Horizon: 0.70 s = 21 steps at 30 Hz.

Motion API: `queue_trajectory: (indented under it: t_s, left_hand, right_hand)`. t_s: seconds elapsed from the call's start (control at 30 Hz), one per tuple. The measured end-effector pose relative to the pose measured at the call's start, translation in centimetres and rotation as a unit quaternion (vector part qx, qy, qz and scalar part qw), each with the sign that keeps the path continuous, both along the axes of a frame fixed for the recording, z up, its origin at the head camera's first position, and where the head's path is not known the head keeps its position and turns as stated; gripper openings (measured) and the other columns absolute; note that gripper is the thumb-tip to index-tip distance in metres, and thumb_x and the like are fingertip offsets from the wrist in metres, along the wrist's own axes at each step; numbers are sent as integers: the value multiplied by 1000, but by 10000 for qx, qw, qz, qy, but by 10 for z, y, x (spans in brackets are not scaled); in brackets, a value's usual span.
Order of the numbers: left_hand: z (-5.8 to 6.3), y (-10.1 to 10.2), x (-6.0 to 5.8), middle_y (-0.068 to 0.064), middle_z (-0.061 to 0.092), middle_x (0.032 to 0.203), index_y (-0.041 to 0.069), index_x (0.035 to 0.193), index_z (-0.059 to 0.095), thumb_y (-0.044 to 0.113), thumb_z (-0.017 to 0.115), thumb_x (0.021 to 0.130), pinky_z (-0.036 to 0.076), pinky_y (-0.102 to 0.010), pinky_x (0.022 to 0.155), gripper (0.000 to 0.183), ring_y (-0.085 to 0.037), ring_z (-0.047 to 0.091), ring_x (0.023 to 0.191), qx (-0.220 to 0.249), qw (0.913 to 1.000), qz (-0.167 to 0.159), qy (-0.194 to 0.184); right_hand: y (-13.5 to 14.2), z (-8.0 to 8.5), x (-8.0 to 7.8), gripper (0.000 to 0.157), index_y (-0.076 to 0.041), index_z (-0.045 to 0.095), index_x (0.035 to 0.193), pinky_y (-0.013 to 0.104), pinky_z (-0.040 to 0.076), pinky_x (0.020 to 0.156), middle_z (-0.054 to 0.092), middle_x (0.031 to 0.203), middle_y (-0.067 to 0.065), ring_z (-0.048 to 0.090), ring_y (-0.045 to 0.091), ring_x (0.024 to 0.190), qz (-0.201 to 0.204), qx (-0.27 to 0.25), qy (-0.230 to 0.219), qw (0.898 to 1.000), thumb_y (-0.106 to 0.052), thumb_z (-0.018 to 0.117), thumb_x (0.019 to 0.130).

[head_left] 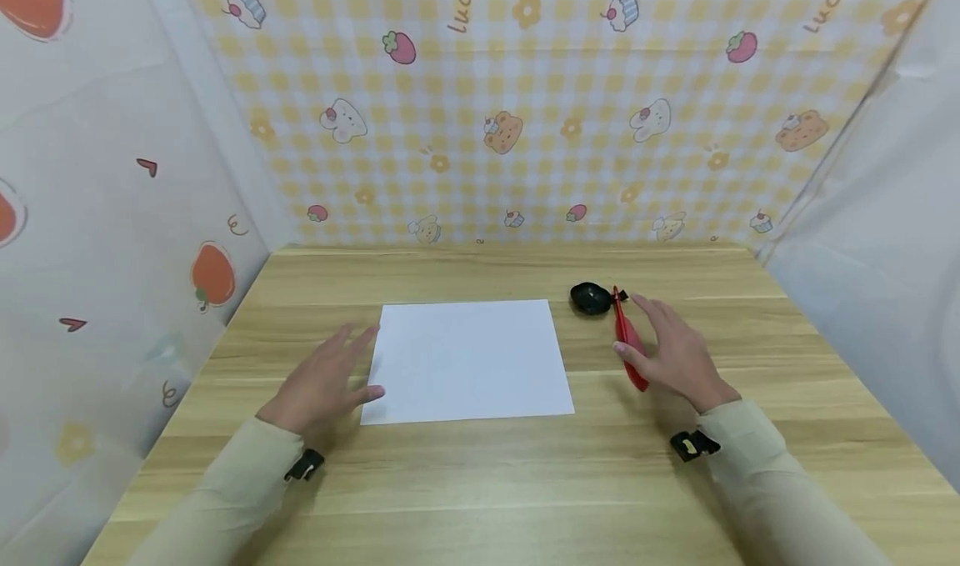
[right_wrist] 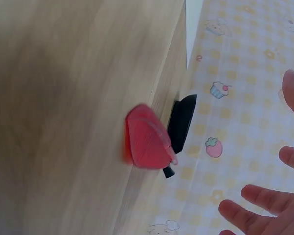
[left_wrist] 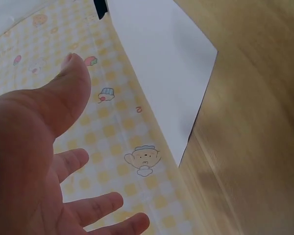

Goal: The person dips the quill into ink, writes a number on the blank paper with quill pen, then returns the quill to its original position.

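Observation:
A blank white sheet of paper [head_left: 468, 362] lies flat on the wooden table. My left hand [head_left: 318, 378] hovers at the sheet's left edge, fingers spread; in the left wrist view the thumb and fingers hold nothing. To the right of the paper lies a red item [head_left: 631, 349], a thin stick with a leaf-shaped, see-through blade; its kind is unclear. Its upper end lies against the short tab of a small black rounded dish [head_left: 591, 298]. My right hand [head_left: 678, 353] hovers around the red item, thumb and fingers apart; the right wrist view shows a gap between them.
The wooden table [head_left: 480, 491] reaches to a yellow checked cloth wall [head_left: 480, 166] at the back. Pale cloth walls stand at left and right. Each wrist carries a small black strap mount [head_left: 693, 445] below the beige sleeve.

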<state>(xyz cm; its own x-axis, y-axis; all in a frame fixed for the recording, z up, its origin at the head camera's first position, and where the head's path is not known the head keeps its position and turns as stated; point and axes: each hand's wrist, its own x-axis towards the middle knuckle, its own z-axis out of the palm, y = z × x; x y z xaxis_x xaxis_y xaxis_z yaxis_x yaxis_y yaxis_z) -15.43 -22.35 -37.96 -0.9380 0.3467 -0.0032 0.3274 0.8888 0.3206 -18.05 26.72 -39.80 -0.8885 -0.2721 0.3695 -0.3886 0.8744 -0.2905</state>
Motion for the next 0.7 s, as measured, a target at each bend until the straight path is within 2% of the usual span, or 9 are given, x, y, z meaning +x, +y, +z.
queue_trajectory:
  t_s: [0.23, 0.37, 0.53, 0.7]
  left_hand:
    - [-2, 0, -11, -31, 23, 152, 10, 152, 30, 37, 75, 84, 32, -65, 99, 86, -52, 30, 133, -47, 9998, -101, -183]
    - [-1, -1, -16, -32, 23, 152, 9, 152, 31, 33, 75, 85, 33, -66, 98, 84, -54, 32, 131, -69, 9994, -205, -274]
    - [0, -1, -22, -33, 25, 150, 7, 150, 33, 32, 76, 84, 32, -66, 98, 82, -53, 32, 131, -54, 9990, -341, -278]
    - [0, -2, -24, -34, 27, 149, 5, 149, 34, 33, 77, 83, 32, -67, 98, 84, -54, 32, 131, -36, 9975, -521, -477]
  right_hand:
    - [7, -1, -15, 64, 0, 43, 142, 63, 42, 85, 52, 129, 29, 52, 46, 113, 100, -455, -268, 9986, -31, 67, 91]
    - [10, -1, -25, 55, -1, 47, 139, 61, 44, 85, 57, 124, 28, 57, 44, 106, 94, -674, -434, 9967, -27, 64, 93]
    - [16, 0, -36, 47, -2, 50, 136, 62, 45, 85, 60, 120, 27, 58, 43, 106, -3, -656, -580, 9962, -21, 61, 95]
    - [22, -5, -44, 44, -2, 53, 134, 58, 47, 84, 61, 119, 23, 59, 40, 106, -43, -345, -779, 9964, -18, 62, 95]
